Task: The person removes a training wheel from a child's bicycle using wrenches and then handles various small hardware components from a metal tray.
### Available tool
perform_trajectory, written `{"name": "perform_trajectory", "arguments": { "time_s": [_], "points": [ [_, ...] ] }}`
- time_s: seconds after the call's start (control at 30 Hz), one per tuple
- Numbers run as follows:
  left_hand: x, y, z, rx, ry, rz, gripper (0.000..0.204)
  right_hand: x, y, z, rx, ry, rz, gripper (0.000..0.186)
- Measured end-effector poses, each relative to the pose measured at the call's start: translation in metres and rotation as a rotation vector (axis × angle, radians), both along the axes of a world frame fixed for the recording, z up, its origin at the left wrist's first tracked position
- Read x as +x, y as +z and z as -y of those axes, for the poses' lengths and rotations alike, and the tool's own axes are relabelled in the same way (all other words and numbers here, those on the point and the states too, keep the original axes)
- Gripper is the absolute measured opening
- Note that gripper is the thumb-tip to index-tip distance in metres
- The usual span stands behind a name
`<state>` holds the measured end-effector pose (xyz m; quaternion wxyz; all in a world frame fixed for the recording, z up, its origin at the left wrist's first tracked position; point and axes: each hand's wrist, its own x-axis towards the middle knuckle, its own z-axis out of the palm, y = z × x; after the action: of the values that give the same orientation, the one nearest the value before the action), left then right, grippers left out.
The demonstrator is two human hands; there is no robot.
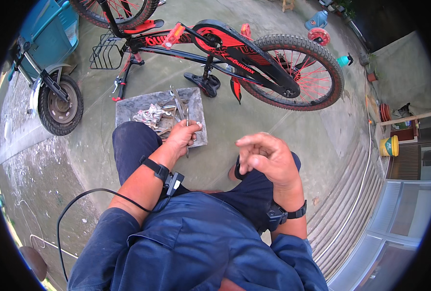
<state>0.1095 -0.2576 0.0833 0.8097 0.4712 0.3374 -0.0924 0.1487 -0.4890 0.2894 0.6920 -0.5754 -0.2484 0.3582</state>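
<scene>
My left hand (179,138) is closed around slim metal tools that look like spanners (179,105); their long ends point away from me, over a grey rectangular tray (199,114). Inside that tray lie a crumpled whitish rag (151,116) and a jumble of metal tools, partly hidden by my hand and knee. My right hand (270,157) is raised above my right knee with nothing in it, fingers bent and thumb apart. Beyond the tray, a black and red bicycle (254,63) rests upside down, its saddle (203,83) on the ground and its rear wheel (317,72) to the right.
A scooter's front wheel (60,104) stands at the left, beside a blue plastic body panel (55,29). On the right are a yellow bucket (389,146), a ridged concrete strip (351,194) and glazed panels (412,208). A blue jug (316,20) sits at the far right.
</scene>
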Motion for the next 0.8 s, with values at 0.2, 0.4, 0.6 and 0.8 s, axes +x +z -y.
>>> {"name": "perform_trajectory", "arguments": {
  "time_s": [0.2, 0.4, 0.6, 0.8],
  "points": [
    [0.0, 0.024, 0.002, -0.22, -0.136, 0.135, 0.018, 0.024, -0.096, -0.014, -0.413, -0.193, 0.04, 0.044],
    [-0.005, 0.025, 0.0, -0.377, -0.293, 0.245, 0.021, 0.025, -0.122, -0.032, -0.433, -0.175, 0.045, 0.044],
    [-0.006, 0.023, -0.001, -0.437, -0.359, 0.285, 0.019, 0.024, -0.133, -0.041, -0.395, -0.117, 0.088, 0.038],
    [-0.006, 0.024, 0.0, -0.414, -0.364, 0.276, 0.02, 0.025, -0.142, -0.043, -0.341, -0.146, 0.115, 0.034]
  ]
}}
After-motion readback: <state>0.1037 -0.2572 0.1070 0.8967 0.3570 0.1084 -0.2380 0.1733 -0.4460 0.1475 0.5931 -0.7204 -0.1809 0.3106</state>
